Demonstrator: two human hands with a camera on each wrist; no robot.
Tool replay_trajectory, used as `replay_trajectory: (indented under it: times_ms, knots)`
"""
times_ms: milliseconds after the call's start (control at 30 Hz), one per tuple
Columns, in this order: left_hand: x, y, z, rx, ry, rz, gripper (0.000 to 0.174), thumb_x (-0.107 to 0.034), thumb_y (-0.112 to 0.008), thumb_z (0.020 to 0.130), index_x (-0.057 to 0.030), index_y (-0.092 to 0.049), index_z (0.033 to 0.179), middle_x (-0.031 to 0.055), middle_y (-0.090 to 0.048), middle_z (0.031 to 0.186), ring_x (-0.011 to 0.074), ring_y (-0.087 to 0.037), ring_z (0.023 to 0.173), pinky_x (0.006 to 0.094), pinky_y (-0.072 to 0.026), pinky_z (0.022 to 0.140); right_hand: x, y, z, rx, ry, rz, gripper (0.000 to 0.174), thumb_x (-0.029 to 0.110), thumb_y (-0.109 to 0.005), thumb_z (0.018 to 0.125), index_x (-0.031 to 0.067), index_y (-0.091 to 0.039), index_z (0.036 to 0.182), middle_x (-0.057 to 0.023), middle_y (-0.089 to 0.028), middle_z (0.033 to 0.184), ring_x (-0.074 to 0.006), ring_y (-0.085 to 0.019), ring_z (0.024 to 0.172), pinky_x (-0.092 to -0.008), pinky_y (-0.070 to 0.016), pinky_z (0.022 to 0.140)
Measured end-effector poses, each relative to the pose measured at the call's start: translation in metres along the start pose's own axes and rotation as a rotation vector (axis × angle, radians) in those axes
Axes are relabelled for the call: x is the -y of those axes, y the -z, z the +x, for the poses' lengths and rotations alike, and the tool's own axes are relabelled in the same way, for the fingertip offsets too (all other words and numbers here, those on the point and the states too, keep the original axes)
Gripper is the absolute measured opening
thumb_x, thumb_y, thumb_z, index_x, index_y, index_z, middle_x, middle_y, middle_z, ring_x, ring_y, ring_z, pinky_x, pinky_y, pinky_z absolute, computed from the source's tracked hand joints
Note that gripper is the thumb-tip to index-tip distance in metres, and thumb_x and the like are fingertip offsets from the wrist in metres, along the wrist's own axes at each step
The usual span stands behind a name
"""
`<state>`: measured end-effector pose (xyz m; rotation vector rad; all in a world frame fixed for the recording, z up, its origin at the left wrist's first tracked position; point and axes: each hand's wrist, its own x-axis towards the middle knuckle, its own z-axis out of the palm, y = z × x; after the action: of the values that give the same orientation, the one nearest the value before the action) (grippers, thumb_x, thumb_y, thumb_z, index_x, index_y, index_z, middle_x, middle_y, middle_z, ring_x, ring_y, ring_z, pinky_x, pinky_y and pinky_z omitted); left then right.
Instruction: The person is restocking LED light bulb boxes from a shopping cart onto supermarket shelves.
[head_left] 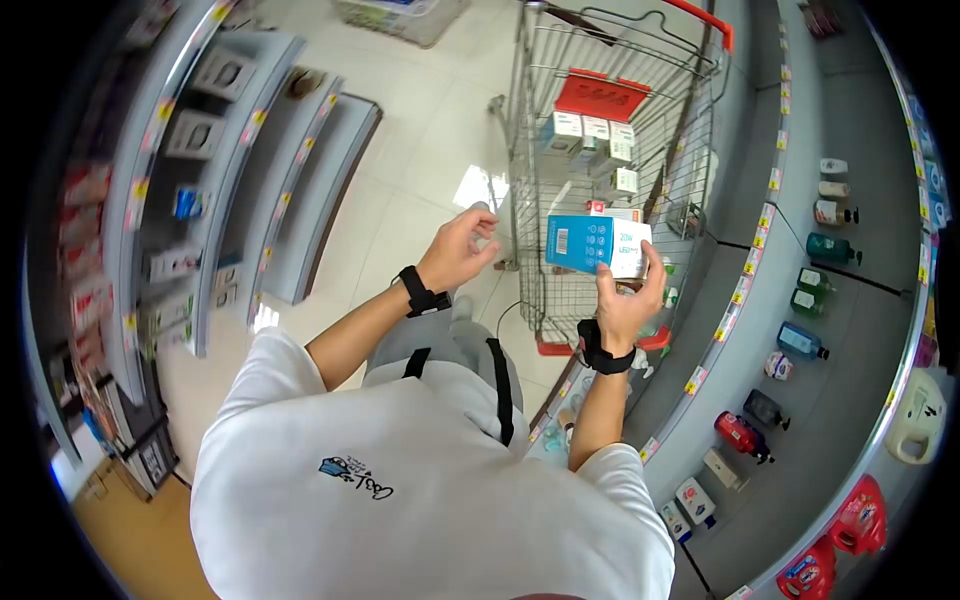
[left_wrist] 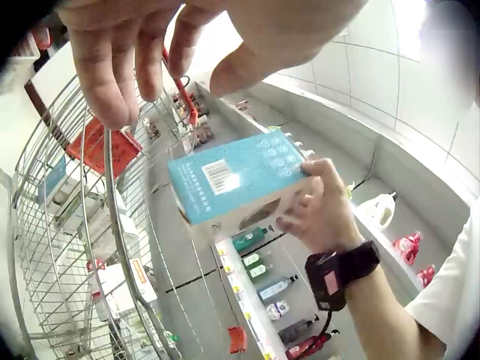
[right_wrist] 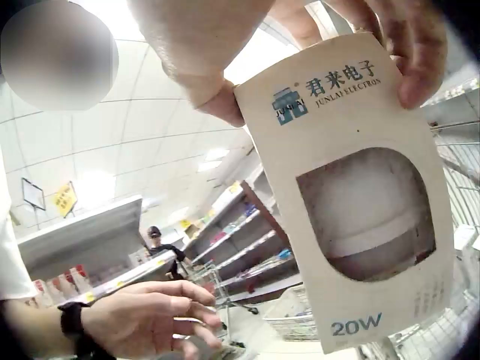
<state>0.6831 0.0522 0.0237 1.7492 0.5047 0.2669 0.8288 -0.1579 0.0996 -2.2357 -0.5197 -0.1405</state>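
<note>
My right hand (head_left: pixel 628 292) grips a blue and white light-bulb box (head_left: pixel 597 245) by its near end and holds it up in front of a wire shopping cart (head_left: pixel 610 150). The box (right_wrist: pixel 360 195) has a white face with an oval window showing the bulb and "20W" print; its blue side with a barcode (left_wrist: pixel 236 176) shows in the left wrist view. My left hand (head_left: pixel 462 245) hovers just left of the box with fingers loosely bent and holds nothing. The cart holds several similar small boxes (head_left: pixel 600 140) and a red flap (head_left: pixel 600 95).
Grey shelving on the right carries bottles of cleaning liquid (head_left: pixel 800 340) and yellow price tags (head_left: pixel 740 290). More shelves with boxed goods (head_left: pixel 200 130) stand on the left. A white tiled aisle floor (head_left: pixel 420 170) runs between them. Another person (right_wrist: pixel 155 241) stands far down the aisle.
</note>
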Motion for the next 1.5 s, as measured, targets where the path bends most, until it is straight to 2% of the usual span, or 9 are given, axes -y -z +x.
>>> replay_trajectory:
  times_ms: [167, 367, 567, 733, 833, 933, 1033, 1300, 1500]
  knots:
    - [-0.019, 0.019, -0.108, -0.038, -0.249, 0.279, 0.067, -0.024, -0.078, 0.072, -0.0033, -0.047, 0.127, 0.0162, -0.051, 0.125, 0.0270, -0.053, 0.113, 0.0345, -0.0510, 0.082, 0.057, 0.006, -0.075, 0.207, 0.077, 0.247, 0.058, 0.013, -0.076, 0.064, 0.0029, -0.057, 0.118, -0.0128, -0.058, 0.107, -0.0247, -0.060, 0.091, -0.0327, -0.0488, 0.069]
    - [-0.012, 0.062, -0.237, -0.122, 0.045, 0.330, 0.084, -0.031, -0.080, 0.067, -0.0037, -0.038, 0.135, 0.0179, -0.048, 0.127, 0.0340, -0.048, 0.118, 0.0406, -0.0420, 0.099, 0.115, -0.032, -0.172, 0.448, 0.063, 0.425, 0.053, 0.007, -0.077, 0.067, 0.0012, -0.058, 0.116, -0.0125, -0.058, 0.108, -0.0205, -0.062, 0.090, -0.0275, -0.0529, 0.067]
    - [0.042, 0.134, -0.330, -0.281, 0.153, 0.342, 0.082, -0.031, -0.080, 0.064, -0.0023, -0.041, 0.131, 0.0173, -0.050, 0.122, 0.0327, -0.052, 0.114, 0.0380, -0.0453, 0.095, 0.174, -0.101, -0.260, 0.667, 0.072, 0.483, 0.054, 0.013, -0.080, 0.070, -0.0013, -0.056, 0.117, -0.0137, -0.056, 0.110, -0.0214, -0.061, 0.091, -0.0267, -0.0541, 0.067]
    - [0.070, 0.208, -0.478, -0.482, 0.194, 0.343, 0.082, -0.034, -0.078, 0.061, -0.0014, -0.042, 0.128, 0.0161, -0.052, 0.114, 0.0320, -0.054, 0.107, 0.0385, -0.0484, 0.090, 0.268, -0.126, -0.395, 0.738, 0.426, 0.386, 0.065, 0.020, -0.083, 0.068, -0.0001, -0.051, 0.121, -0.0148, -0.054, 0.115, -0.0256, -0.057, 0.098, -0.0303, -0.0499, 0.068]
    - [0.081, 0.248, -0.559, -0.579, 0.237, 0.354, 0.082, -0.034, -0.078, 0.060, -0.0016, -0.043, 0.127, 0.0162, -0.052, 0.113, 0.0317, -0.055, 0.106, 0.0383, -0.0492, 0.088, 0.311, -0.149, -0.472, 0.893, 0.334, 0.429, 0.068, 0.020, -0.082, 0.071, -0.0015, -0.047, 0.125, -0.0164, -0.051, 0.119, -0.0231, -0.056, 0.099, -0.0284, -0.0518, 0.069]
    - [0.106, 0.277, -0.617, -0.643, 0.321, 0.311, 0.082, -0.034, -0.078, 0.060, -0.0008, -0.042, 0.126, 0.0171, -0.052, 0.112, 0.0325, -0.055, 0.104, 0.0386, -0.0491, 0.087, 0.343, -0.177, -0.531, 0.972, 0.460, 0.417, 0.067, 0.018, -0.079, 0.075, -0.0021, -0.043, 0.128, -0.0179, -0.050, 0.119, -0.0231, -0.060, 0.097, -0.0295, -0.0567, 0.069]
    - [0.105, 0.290, -0.656, -0.680, 0.448, 0.259, 0.083, -0.032, -0.079, 0.061, 0.0005, -0.040, 0.127, 0.0188, -0.052, 0.112, 0.0345, -0.055, 0.104, 0.0393, -0.0487, 0.087, 0.377, -0.183, -0.564, 1.105, 0.423, 0.412, 0.070, 0.020, -0.082, 0.071, 0.0017, -0.044, 0.128, -0.0167, -0.047, 0.116, -0.0252, -0.055, 0.101, -0.0310, -0.0565, 0.072]
    - [0.122, 0.330, -0.709, -1.048, 0.390, 0.299, 0.088, -0.032, -0.083, 0.059, 0.0014, -0.039, 0.128, 0.0227, -0.051, 0.113, 0.0379, -0.052, 0.108, 0.0427, -0.0471, 0.090, 0.447, -0.216, -0.634, 1.178, 0.733, 0.336, 0.070, 0.021, -0.083, 0.067, 0.0053, -0.047, 0.125, -0.0157, -0.046, 0.117, -0.0276, -0.051, 0.104, -0.0305, -0.0552, 0.070]
    - [0.144, 0.373, -0.725, -1.082, 0.467, 0.240, 0.084, -0.025, -0.080, 0.059, 0.0047, -0.038, 0.126, 0.0240, -0.050, 0.115, 0.0392, -0.050, 0.110, 0.0424, -0.0446, 0.094, 0.475, -0.254, -0.647, 1.225, 0.945, 0.390, 0.072, 0.019, -0.083, 0.069, 0.0030, -0.044, 0.127, -0.0163, -0.046, 0.123, -0.0280, -0.055, 0.103, -0.0312, -0.0557, 0.069]
